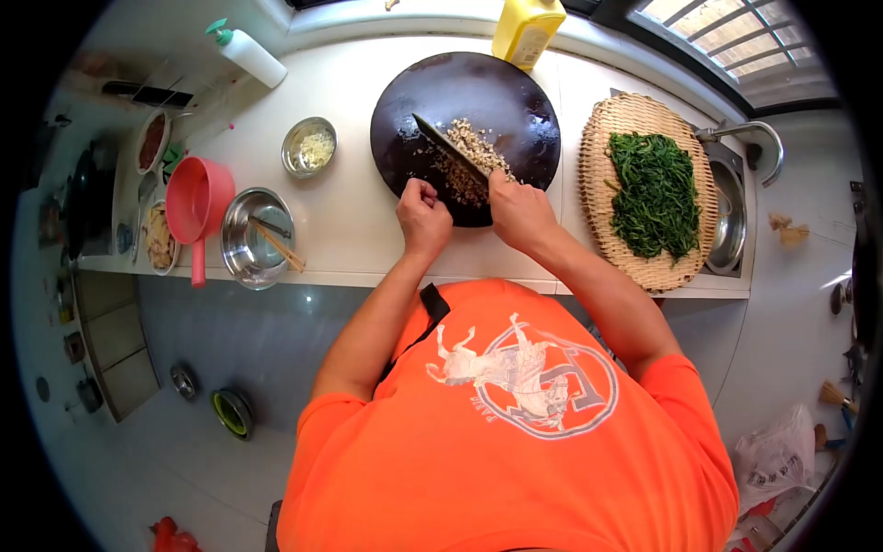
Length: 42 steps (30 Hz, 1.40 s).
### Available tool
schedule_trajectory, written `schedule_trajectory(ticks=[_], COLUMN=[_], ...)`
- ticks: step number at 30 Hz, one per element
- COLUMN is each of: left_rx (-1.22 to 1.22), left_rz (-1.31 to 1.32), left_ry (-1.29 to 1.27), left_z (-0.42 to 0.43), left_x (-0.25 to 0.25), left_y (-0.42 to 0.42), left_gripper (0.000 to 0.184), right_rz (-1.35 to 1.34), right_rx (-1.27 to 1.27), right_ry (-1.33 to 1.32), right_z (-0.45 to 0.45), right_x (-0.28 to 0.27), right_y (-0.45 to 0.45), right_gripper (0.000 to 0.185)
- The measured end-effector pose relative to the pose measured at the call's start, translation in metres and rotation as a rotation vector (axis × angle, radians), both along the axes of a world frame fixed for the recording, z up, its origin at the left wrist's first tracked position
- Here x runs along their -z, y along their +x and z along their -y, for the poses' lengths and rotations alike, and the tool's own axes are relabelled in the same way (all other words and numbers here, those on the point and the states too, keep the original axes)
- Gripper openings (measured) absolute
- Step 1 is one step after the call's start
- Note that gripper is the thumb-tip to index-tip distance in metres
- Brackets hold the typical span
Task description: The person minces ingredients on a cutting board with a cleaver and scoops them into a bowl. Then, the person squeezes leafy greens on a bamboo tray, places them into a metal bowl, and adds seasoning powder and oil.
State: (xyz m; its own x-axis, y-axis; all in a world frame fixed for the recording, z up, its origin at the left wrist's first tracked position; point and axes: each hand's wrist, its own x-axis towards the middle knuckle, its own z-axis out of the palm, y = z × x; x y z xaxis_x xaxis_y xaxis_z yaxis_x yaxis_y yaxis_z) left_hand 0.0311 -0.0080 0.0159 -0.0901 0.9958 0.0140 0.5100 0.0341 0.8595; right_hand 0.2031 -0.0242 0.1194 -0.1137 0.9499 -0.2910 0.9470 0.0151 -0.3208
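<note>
My right hand (522, 210) is closed around the handle of a kitchen knife (449, 145), whose dark blade slants up and to the left over a round, dark chopping board (414, 101). Finely chopped brownish bits (476, 147) lie in a heap on both sides of the blade. At the board's near left edge, my left hand (424, 221) has its fingers curled and the thumb close to them; what they hold, if anything, is hidden. Left of the board stands a small metal bowl (292, 166) with pale minced pieces (315, 151) inside.
To the right, a woven tray (596, 175) bears chopped greens (653, 193), partly over a sink (731, 216). A yellow container (528, 32) stands behind the board. Leftward are a metal bowl (241, 262) with chopsticks (276, 244), a pink dipper (189, 198) and a pump bottle (253, 57).
</note>
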Motion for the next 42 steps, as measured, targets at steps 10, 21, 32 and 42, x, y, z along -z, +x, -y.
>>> schedule_trajectory(ticks=[10, 21, 32, 42], left_rx=[0.041, 0.147, 0.238, 0.096], left_rz=[0.136, -0.468, -0.137, -0.047], left_ry=[0.095, 0.392, 0.411, 0.188], left_z=[-0.019, -0.109, -0.059, -0.039], left_x=[-0.004, 0.021, 0.0, 0.002], left_y=[0.0, -0.007, 0.014, -0.014], left_gripper=[0.024, 0.026, 0.019, 0.007], right_rz=[0.0, 0.11, -0.034, -0.035], right_rx=[0.064, 0.214, 0.157, 0.102], right_ry=[-0.04, 0.023, 0.008, 0.038], right_z=[-0.003, -0.008, -0.002, -0.006], right_x=[-0.008, 0.004, -0.001, -0.001], right_y=[0.01, 0.04, 0.009, 0.004], right_gripper=[0.014, 0.014, 0.014, 0.015])
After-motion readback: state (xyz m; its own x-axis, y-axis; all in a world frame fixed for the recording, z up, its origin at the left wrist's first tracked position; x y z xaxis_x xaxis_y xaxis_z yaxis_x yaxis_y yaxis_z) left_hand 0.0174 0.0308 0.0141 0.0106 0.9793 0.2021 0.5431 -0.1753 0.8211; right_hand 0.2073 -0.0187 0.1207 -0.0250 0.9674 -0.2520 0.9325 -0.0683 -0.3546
